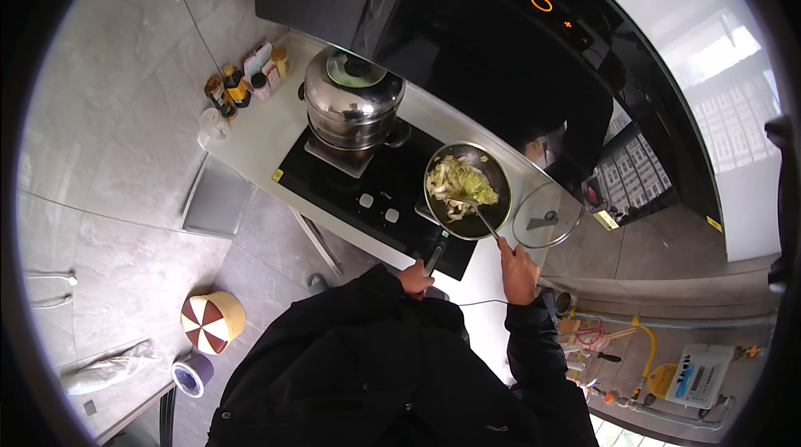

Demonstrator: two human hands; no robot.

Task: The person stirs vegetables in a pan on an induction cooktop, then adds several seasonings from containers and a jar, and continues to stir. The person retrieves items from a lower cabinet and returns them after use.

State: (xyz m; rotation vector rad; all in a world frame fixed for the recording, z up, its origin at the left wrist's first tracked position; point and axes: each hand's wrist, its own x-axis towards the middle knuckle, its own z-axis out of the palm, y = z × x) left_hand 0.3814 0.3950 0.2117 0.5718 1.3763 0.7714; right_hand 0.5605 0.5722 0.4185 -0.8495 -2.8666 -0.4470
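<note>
A dark frying pan (pixel 494 215) rests on the right burner of a black gas stove (pixel 338 187). Chopped cabbage (pixel 466 179) is heaped in it, pale green and white. My left hand (pixel 415 279) grips the pan's handle (pixel 433 259) at the counter's front edge. With my right hand (pixel 519 270) I hold the long handle of a metal spatula (pixel 486 220), whose blade sits among the cabbage. Right of the pan lies a glass lid (pixel 539 203) with a dark knob. On the left burner stands a large lidded steel steamer pot (pixel 353 112).
A black range hood (pixel 463 52) with lit orange controls overhangs the stove. Sauce bottles (pixel 235 85) and jars stand at the counter's left end. Utensils (pixel 594 340) and a gas meter (pixel 699 375) are at right. A round stool (pixel 213 323) and purple bin (pixel 193 374) stand on the floor.
</note>
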